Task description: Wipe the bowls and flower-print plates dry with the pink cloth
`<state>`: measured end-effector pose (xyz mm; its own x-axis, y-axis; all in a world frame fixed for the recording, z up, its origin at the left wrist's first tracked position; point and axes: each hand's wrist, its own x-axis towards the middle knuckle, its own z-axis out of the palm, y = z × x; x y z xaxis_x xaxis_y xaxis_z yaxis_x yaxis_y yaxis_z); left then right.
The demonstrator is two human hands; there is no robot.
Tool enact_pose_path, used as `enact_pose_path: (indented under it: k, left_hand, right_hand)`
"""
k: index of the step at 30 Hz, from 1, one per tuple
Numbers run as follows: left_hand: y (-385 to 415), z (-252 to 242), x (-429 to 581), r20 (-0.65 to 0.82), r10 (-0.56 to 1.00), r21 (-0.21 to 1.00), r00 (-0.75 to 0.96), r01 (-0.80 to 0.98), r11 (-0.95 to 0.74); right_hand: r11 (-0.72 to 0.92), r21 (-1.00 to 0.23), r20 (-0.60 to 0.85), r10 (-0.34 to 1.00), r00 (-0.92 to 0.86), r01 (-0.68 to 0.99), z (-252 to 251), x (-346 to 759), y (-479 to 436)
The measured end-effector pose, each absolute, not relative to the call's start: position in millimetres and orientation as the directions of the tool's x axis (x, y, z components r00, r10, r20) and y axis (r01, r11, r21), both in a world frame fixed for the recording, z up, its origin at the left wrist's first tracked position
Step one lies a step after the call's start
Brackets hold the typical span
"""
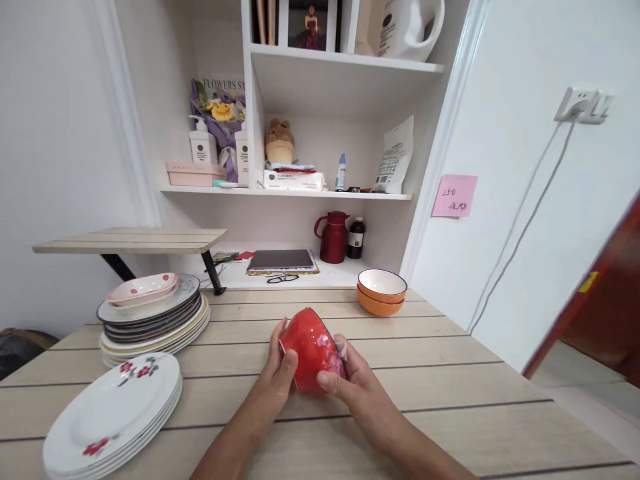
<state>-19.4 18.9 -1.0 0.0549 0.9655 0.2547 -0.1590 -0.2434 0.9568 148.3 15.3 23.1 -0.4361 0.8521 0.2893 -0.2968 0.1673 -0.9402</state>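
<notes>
I hold a red bowl [311,350] with a pink flower pattern above the wooden table [450,400], tipped so its base faces away from me. My left hand [279,375] grips its left side, thumb on the rim. My right hand [350,381] wraps its right side and presses a bit of white cloth against it. Two stacked orange bowls [381,291] with white insides stand farther back on the right.
A tall stack of plates [153,315] topped by a pink dish stands at the left, with a lower stack of white flowered plates [113,417] in front. Behind the table are white shelves holding a red jug [333,237], a dark bottle, a tablet and glasses.
</notes>
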Motion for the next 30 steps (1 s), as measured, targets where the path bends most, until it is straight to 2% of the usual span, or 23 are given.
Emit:
enact_pose_path:
  k: [2,4,6,11,13,16,18,22,24,26,28,30]
  left_hand:
    - [25,-3,-26,0.423,0.903,0.904,-0.075,0.108,-0.415]
    - [30,-6,-30,0.537,0.837,0.829,-0.110,0.255,-0.498]
    - [32,-10,-30,0.589,0.803,0.785,-0.091,0.303,-0.541]
    - [27,-15,-17,0.592,0.805,0.754,0.042,0.324,-0.572]
    - [24,-11,-12,0.566,0.824,0.794,0.020,0.257,-0.551]
    - [19,0,-9,0.443,0.896,0.894,0.024,-0.090,-0.439]
    - [14,8,-9,0.361,0.930,0.895,0.066,-0.304,-0.326]
    - [6,10,-13,0.252,0.955,0.853,0.158,-0.502,-0.142]
    - [5,3,-17,0.178,0.955,0.831,0.237,-0.555,-0.017]
    - [5,-5,-20,0.118,0.942,0.808,0.316,-0.581,0.094]
    - [6,-11,-23,0.097,0.918,0.786,0.384,-0.596,0.167]
    - [5,-14,-24,0.099,0.902,0.766,0.419,-0.611,0.199]
  right_hand:
    - [0.068,-0.901,0.265,0.867,-0.422,-0.428,25,144,13]
    - [0.008,-0.871,0.234,0.886,-0.400,-0.491,26,139,11]
    - [-0.030,-0.851,0.191,0.912,-0.363,-0.524,26,137,10]
    - [-0.104,-0.816,0.140,0.918,-0.370,-0.569,28,139,8]
    - [-0.116,-0.818,0.158,0.896,-0.414,-0.563,30,141,7]
    - [-0.118,-0.840,0.198,0.842,-0.501,-0.530,32,142,4]
    - [-0.114,-0.855,0.221,0.803,-0.554,-0.506,31,141,4]
    - [-0.051,-0.896,0.263,0.740,-0.619,-0.441,28,141,5]
    - [0.031,-0.943,0.254,0.710,-0.657,-0.331,31,144,4]
    - [0.172,-0.975,0.222,0.693,-0.685,-0.142,36,148,1]
    - [0.368,-0.929,0.235,0.683,-0.691,0.048,42,151,-3]
    - [0.531,-0.834,0.283,0.646,-0.709,0.151,45,152,-5]
